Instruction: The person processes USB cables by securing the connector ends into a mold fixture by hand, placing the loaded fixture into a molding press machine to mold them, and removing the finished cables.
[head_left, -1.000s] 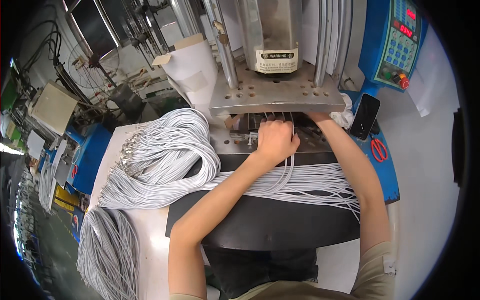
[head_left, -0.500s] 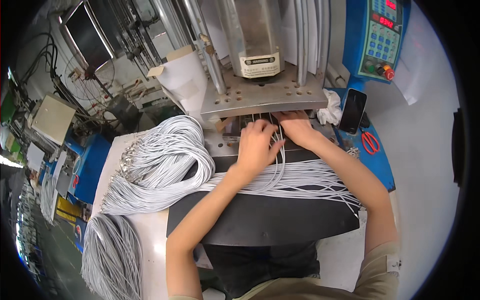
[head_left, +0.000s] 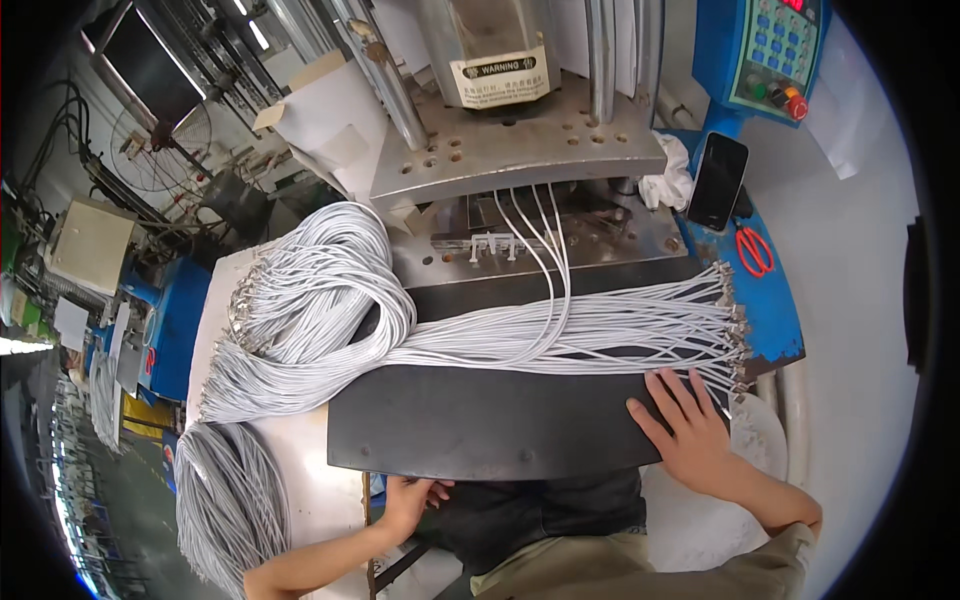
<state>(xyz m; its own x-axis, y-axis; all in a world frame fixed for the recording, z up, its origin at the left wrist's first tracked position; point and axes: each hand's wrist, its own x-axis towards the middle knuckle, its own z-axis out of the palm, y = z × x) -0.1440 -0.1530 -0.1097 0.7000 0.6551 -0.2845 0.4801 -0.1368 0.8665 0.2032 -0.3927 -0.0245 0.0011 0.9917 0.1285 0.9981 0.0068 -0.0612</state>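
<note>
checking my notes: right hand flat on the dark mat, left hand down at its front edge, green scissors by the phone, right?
Not quite: the scissors are red, not green, as the head view shows. The rest holds: right hand flat on the dark mat, left hand below its front edge, phone nearby.

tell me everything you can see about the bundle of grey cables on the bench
The grey cables are thin, round, plastic-looking cords with small metal connectors at their ends. They lie flat along the black mat, looping into a heap on the left. A few strands run up under the metal press. The right hand rests just below them, not gripping.
</note>
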